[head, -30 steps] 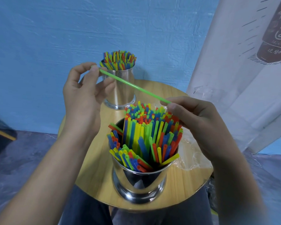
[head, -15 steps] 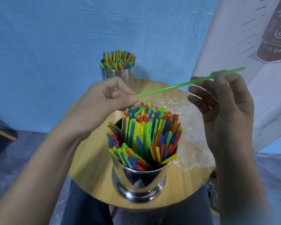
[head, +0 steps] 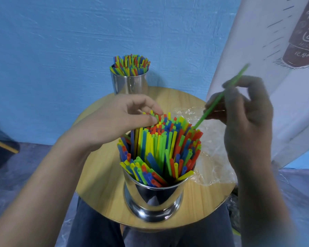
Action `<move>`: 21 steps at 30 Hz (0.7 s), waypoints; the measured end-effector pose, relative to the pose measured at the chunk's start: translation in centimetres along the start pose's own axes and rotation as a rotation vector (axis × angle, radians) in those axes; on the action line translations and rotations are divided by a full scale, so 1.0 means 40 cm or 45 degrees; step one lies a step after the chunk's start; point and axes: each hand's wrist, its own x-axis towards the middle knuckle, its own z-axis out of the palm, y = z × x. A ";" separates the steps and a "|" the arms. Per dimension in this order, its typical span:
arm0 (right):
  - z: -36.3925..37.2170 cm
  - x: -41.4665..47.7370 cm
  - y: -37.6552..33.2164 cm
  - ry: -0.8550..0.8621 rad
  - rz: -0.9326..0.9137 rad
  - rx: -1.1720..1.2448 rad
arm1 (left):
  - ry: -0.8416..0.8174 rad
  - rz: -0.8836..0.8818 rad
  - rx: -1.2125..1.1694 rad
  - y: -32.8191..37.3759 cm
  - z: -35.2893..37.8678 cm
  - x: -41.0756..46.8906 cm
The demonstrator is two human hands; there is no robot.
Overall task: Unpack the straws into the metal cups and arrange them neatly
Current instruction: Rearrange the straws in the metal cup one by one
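A shiny metal cup [head: 154, 198] at the table's near edge is packed with coloured straws [head: 161, 145]. A second metal cup [head: 130, 84], also full of straws, stands at the far edge. My right hand [head: 248, 122] pinches a single green straw [head: 219, 98], tilted steeply, its lower tip touching the right side of the near bundle. My left hand [head: 118, 122] rests its fingertips on the straw tops at the bundle's far left, thumb and finger curled around a few tips.
The cups stand on a small round wooden table [head: 100, 175] over my lap. Crumpled clear plastic wrapping [head: 212, 157] lies on its right side. A white printed banner [head: 275, 50] leans at the right; a blue wall is behind.
My left hand let go of the green straw and dropped onto the near bundle's tops. My right hand swung the straw from nearly level to steep, lowering its tip to the bundle.
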 end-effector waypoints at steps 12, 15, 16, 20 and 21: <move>0.000 -0.015 0.039 -0.367 0.050 -0.279 | -0.050 0.164 0.129 -0.001 -0.009 0.018; -0.004 -0.014 0.045 -0.456 0.101 -0.369 | 0.027 0.206 0.200 -0.005 -0.003 0.019; -0.005 -0.014 0.045 -0.482 0.110 -0.381 | 0.048 0.215 0.204 -0.005 -0.001 0.019; 0.000 -0.012 0.044 -0.509 0.115 -0.357 | 0.135 0.252 0.045 0.001 0.004 0.018; 0.002 -0.011 0.043 -0.507 0.113 -0.350 | 0.161 0.258 -0.013 0.003 0.004 0.019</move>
